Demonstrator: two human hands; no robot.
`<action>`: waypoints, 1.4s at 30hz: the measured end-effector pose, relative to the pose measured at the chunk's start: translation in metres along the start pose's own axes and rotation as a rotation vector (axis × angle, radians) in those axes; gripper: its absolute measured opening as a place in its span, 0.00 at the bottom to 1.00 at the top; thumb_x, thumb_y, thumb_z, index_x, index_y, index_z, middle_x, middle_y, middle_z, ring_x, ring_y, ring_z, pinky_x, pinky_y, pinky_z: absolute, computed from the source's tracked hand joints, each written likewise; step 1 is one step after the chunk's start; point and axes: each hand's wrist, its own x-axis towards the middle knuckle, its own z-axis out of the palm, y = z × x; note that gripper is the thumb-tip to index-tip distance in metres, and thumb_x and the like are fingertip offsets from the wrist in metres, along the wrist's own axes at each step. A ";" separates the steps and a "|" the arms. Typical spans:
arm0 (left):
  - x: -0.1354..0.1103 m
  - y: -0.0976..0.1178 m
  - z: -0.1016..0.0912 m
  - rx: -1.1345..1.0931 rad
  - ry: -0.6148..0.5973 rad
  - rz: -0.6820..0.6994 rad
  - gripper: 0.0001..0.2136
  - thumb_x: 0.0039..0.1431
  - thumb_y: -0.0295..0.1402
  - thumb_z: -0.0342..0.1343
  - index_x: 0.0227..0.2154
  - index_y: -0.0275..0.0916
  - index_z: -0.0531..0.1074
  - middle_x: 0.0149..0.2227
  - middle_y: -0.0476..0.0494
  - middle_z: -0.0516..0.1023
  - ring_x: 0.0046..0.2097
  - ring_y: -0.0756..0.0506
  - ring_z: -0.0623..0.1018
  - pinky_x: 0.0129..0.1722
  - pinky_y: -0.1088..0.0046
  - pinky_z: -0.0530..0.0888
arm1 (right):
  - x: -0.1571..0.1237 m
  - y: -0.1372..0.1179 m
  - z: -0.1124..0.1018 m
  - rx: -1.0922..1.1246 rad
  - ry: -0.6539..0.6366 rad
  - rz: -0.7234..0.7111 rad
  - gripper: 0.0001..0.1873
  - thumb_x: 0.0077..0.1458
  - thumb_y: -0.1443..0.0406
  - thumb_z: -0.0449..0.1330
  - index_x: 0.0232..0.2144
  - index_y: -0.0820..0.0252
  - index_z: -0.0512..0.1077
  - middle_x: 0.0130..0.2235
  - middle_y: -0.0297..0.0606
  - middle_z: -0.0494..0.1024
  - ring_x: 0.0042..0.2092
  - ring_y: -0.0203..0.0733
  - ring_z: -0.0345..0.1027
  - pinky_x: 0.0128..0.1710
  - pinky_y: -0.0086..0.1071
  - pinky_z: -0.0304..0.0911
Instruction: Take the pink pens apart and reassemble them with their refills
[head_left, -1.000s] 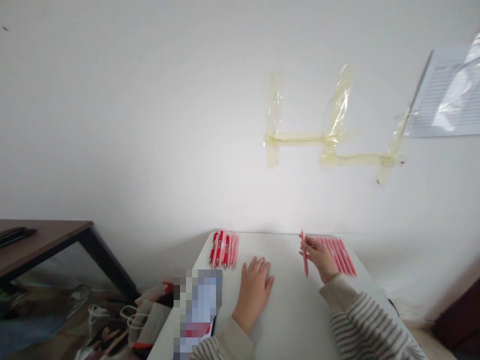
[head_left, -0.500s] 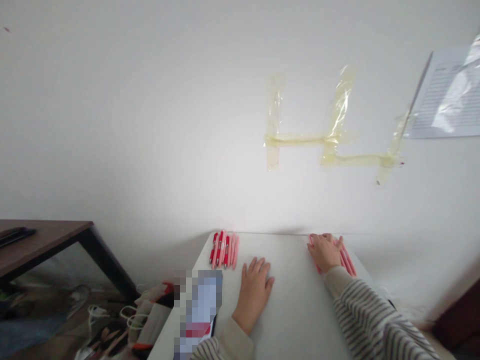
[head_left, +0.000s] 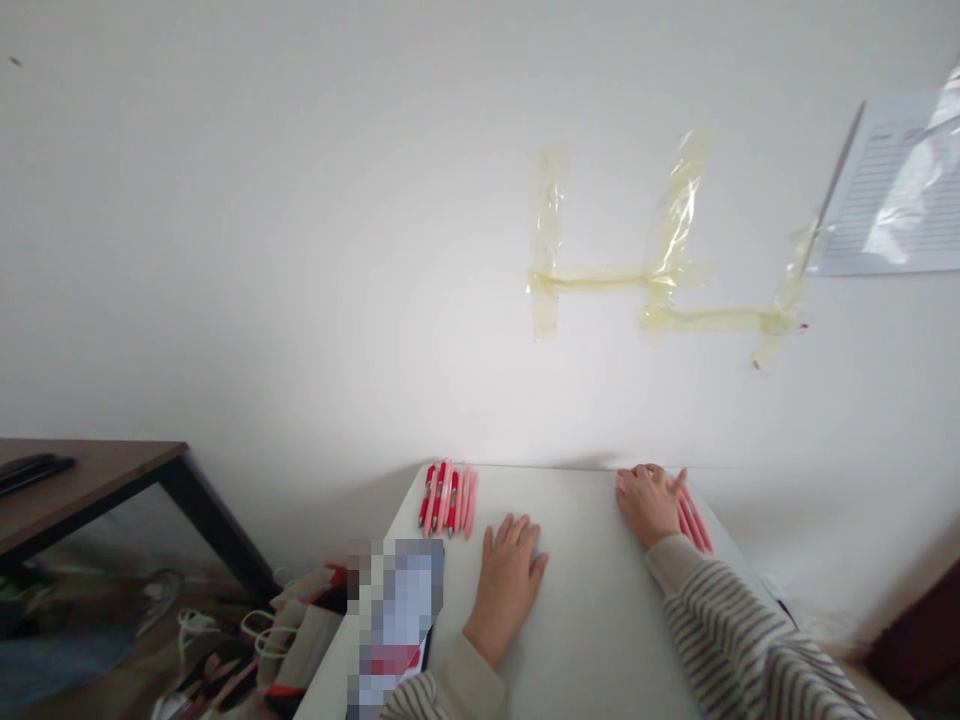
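Observation:
My left hand (head_left: 508,578) lies flat and open on the white table (head_left: 585,640), fingers together, just below a small row of red and pink pens (head_left: 448,497) at the far left of the tabletop. My right hand (head_left: 651,503) rests with spread fingers on a row of pink pens (head_left: 694,522) at the far right, by the wall. Most of that row is hidden under the hand. No pen is lifted from the table.
A white wall stands right behind the table, with strips of yellowed tape (head_left: 660,280) and a taped sheet of paper (head_left: 892,190). A dark wooden desk (head_left: 82,490) stands at left, with bags and clutter (head_left: 247,650) on the floor beside the table.
A second ago my right hand held one pink pen upright beside the right row. It has since laid the pen down with the others and now rests on them. My left hand has not moved.

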 end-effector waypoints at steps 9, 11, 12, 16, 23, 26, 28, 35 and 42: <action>-0.001 0.001 0.000 -0.006 0.026 0.004 0.19 0.65 0.38 0.47 0.58 0.47 0.68 0.65 0.44 0.67 0.69 0.40 0.60 0.69 0.46 0.55 | 0.000 0.006 0.001 -0.001 -0.056 0.049 0.16 0.62 0.63 0.51 0.45 0.56 0.76 0.48 0.51 0.75 0.57 0.64 0.58 0.58 0.78 0.26; -0.001 0.001 0.000 -0.001 0.032 0.005 0.19 0.65 0.38 0.47 0.57 0.47 0.69 0.64 0.44 0.67 0.68 0.39 0.61 0.68 0.47 0.56 | 0.000 0.007 -0.001 0.012 -0.067 0.061 0.16 0.62 0.62 0.52 0.46 0.56 0.76 0.49 0.52 0.75 0.57 0.64 0.57 0.58 0.77 0.28; -0.001 0.002 0.000 0.000 0.038 0.004 0.19 0.65 0.38 0.47 0.56 0.47 0.69 0.64 0.44 0.68 0.68 0.39 0.61 0.68 0.47 0.57 | 0.000 0.007 -0.002 0.023 -0.066 0.061 0.16 0.62 0.62 0.52 0.47 0.56 0.76 0.50 0.51 0.74 0.57 0.64 0.57 0.59 0.76 0.30; 0.000 0.004 -0.004 0.021 0.106 -0.030 0.16 0.64 0.35 0.47 0.51 0.45 0.72 0.58 0.44 0.72 0.63 0.40 0.66 0.65 0.52 0.61 | -0.004 -0.006 -0.006 0.172 -0.016 -0.037 0.20 0.61 0.60 0.54 0.53 0.58 0.72 0.54 0.51 0.72 0.59 0.61 0.57 0.63 0.62 0.46; 0.001 -0.002 -0.017 0.246 0.350 -0.247 0.17 0.64 0.31 0.44 0.51 0.42 0.73 0.56 0.38 0.73 0.60 0.36 0.66 0.63 0.46 0.59 | -0.041 -0.054 0.005 0.436 -0.230 -0.338 0.28 0.63 0.57 0.52 0.64 0.54 0.62 0.69 0.42 0.58 0.69 0.54 0.48 0.68 0.53 0.47; 0.001 -0.006 -0.019 0.375 0.429 -0.336 0.19 0.64 0.30 0.45 0.54 0.38 0.72 0.58 0.33 0.70 0.62 0.33 0.63 0.64 0.41 0.56 | -0.052 -0.060 0.009 0.402 -0.327 -0.324 0.27 0.65 0.56 0.49 0.64 0.54 0.63 0.69 0.42 0.58 0.70 0.54 0.48 0.69 0.55 0.44; 0.001 -0.008 -0.021 0.438 0.447 -0.371 0.19 0.64 0.30 0.44 0.54 0.36 0.72 0.58 0.32 0.70 0.62 0.32 0.63 0.64 0.40 0.55 | -0.053 -0.059 0.010 0.395 -0.349 -0.325 0.27 0.65 0.55 0.49 0.64 0.54 0.63 0.69 0.42 0.59 0.70 0.54 0.49 0.69 0.54 0.44; 0.005 -0.014 -0.020 0.451 0.467 -0.412 0.18 0.64 0.27 0.43 0.50 0.36 0.74 0.57 0.33 0.70 0.61 0.35 0.65 0.63 0.43 0.58 | -0.050 -0.053 0.010 0.415 -0.352 -0.329 0.28 0.65 0.55 0.49 0.64 0.56 0.64 0.69 0.41 0.59 0.70 0.52 0.48 0.70 0.53 0.44; 0.007 -0.018 -0.017 0.497 0.552 -0.420 0.14 0.65 0.29 0.45 0.42 0.38 0.76 0.54 0.36 0.72 0.58 0.36 0.66 0.62 0.43 0.58 | -0.050 -0.051 0.010 0.424 -0.380 -0.321 0.28 0.64 0.56 0.50 0.63 0.57 0.64 0.69 0.41 0.59 0.70 0.52 0.48 0.70 0.53 0.45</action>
